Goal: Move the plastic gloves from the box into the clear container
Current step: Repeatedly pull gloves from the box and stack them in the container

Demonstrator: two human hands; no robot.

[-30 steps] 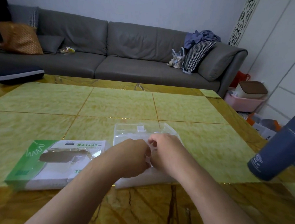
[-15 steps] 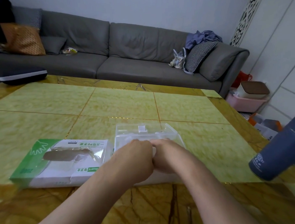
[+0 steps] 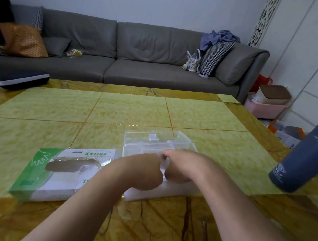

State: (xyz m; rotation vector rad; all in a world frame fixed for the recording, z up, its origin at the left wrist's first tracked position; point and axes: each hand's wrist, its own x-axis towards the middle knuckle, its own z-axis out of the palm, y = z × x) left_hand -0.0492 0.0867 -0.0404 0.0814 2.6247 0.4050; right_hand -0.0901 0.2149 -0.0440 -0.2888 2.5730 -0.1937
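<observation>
The green and white glove box (image 3: 38, 180) lies flat on the table, its torn top opening facing up. Right beside it stands the clear container (image 3: 155, 138), lid swung back. My left hand (image 3: 144, 173) and my right hand (image 3: 182, 166) sit knuckle to knuckle over the container's front half, fingers curled downward and hidden from me. A sliver of translucent plastic gloves (image 3: 163, 168) shows between the two hands, and a white mass fills the container's near side below them.
A dark blue flask (image 3: 302, 161) stands at the table's right edge. The yellow-green tiled table (image 3: 117, 111) stretches toward a grey sofa (image 3: 142, 53). A pink bin (image 3: 265, 106) and boxes sit on the floor at right.
Both hands have sunk lower into the container and closed together, knuckles touching. The view has shifted slightly; the box and container stay put.
</observation>
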